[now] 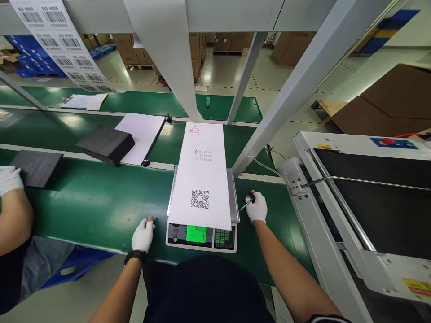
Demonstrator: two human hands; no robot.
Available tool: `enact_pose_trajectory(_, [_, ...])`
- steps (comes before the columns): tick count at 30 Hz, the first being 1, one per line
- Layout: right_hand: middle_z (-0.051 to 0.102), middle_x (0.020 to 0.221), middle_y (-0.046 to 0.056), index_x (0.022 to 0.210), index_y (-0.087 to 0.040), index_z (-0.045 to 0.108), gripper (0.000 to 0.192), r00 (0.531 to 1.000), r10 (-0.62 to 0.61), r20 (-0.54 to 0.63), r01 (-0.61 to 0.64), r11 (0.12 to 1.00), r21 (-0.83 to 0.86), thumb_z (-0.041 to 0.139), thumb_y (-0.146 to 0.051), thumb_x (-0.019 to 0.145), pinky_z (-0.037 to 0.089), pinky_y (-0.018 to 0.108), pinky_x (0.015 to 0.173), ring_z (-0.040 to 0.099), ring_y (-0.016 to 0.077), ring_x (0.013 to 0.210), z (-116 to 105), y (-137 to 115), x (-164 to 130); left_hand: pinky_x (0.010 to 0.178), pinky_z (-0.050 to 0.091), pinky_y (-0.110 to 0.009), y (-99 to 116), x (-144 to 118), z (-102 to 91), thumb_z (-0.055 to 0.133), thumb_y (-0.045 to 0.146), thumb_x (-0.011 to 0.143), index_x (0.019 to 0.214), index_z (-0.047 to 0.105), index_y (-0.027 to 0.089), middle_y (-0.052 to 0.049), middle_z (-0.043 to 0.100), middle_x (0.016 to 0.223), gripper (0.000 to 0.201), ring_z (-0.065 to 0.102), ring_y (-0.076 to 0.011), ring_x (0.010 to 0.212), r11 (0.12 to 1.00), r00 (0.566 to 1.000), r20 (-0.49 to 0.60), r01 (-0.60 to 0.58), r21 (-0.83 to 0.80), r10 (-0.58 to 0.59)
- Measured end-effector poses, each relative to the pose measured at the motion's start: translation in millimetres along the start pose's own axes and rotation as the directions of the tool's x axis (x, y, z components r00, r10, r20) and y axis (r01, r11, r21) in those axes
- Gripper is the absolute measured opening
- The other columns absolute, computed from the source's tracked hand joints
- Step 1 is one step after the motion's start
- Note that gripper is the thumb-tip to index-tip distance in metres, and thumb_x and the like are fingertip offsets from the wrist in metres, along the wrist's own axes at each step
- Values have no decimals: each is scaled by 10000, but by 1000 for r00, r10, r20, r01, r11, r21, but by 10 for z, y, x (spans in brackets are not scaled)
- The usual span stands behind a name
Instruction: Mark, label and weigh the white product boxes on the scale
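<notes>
A warehouse floor with stacked cartons and pallets lies beyond a line of green belts under a grey frame, with a strip of barcode labels (60, 40) hanging at the upper left.

On the nearest green belt (101, 202), straight ahead of the person, a long white box (202, 172) lies flat on the pan of a scale (202, 236). Its near end carries a square code and overhangs the pan towards the lit green display (196, 234). Neither hand touches the box, so the step in hand looks like a weighing, with the figure showing.

The left hand (143, 235), gloved in white with a wristwatch (134, 256) below it, rests on the belt just beside the scale's left corner. Its grip is released and holds nothing. The right hand (257, 207), also gloved, sits near the scale's right side, its grip closed around a thin dark pen (247, 202) that points towards the pan.

In my judgement, moving the box would call for both hands at its long edges, the pen tucked aside, since the box is much longer than the pan.

Farther out, a stack of dark sheets (106, 144) rests partly on a white sheet (143, 134) on the next belt. At the far left a co-worker's gloved hand (9, 178) touches a single dark sheet (37, 167). A grey machine (370, 202) with a black bed stands to the right.
</notes>
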State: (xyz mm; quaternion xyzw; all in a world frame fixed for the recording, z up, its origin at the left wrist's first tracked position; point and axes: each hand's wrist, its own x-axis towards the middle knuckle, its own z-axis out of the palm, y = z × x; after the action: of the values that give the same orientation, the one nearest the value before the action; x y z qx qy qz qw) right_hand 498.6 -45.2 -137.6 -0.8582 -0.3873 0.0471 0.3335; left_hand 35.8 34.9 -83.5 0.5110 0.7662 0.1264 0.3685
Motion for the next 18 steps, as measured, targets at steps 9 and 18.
enact_pose_trajectory(9, [685, 991, 128, 1053, -173, 658, 353, 983, 176, 60, -185, 955, 233, 501, -414, 849, 542, 436, 815, 652, 314, 910, -200, -192, -86, 741, 479, -398, -18, -54, 61, 474, 528, 876, 761, 602, 247, -57, 690, 715, 330, 627, -259, 688, 995, 999, -39, -12, -95, 8])
enact_pose_trajectory(18, [692, 1108, 114, 1127, -147, 640, 431, 997, -28, -69, 68, 724, 686, 624, -490, 867, 483, 499, 1052, 658, 296, 1087, -766, -1268, 294, 835, 560, -362, 830, 62, -313, 515, 711, 832, 969, 620, 181, -93, 727, 975, 558, 686, -204, 844, 847, 968, -168, -245, -473, 186])
